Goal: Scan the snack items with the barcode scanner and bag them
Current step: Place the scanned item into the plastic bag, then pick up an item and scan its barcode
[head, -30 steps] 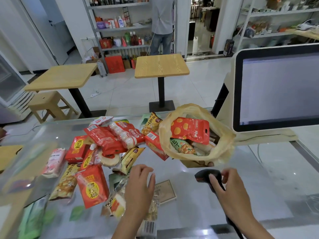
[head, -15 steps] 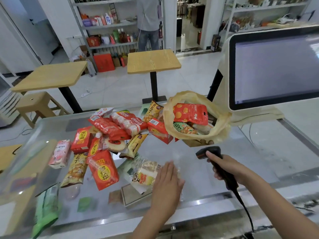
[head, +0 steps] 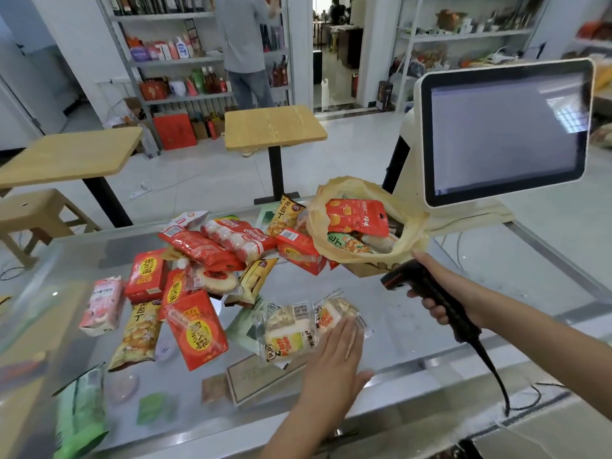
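i see my left hand (head: 334,356) lying flat, fingers straight and together, fingertips pressing on the right part of a clear-wrapped cake pack (head: 288,329). the pack lies on the glass counter (head: 430,336) near its front edge, with a barcode label facing up close to its top. my right hand (head: 453,289) is curled round the handle of the black barcode scanner (head: 402,276), which it holds above the counter, head pointing left and well apart from the pack. the scanner's cable (head: 493,369) runs down to the counter's front rail.

just behind the scanner stands the yellow plastic bag (head: 410,236), its mouth open toward me. a red pouch (head: 356,217) and a green packet (head: 347,243) show inside. left of the bag lies a loose heap of snack packets (head: 212,250) — mostly red and yellow, overlapping one another. a pink packet (head: 102,306) lies apart at the heap's left edge. the screen (head: 503,134) stands at the right, behind the bag, lit pale.
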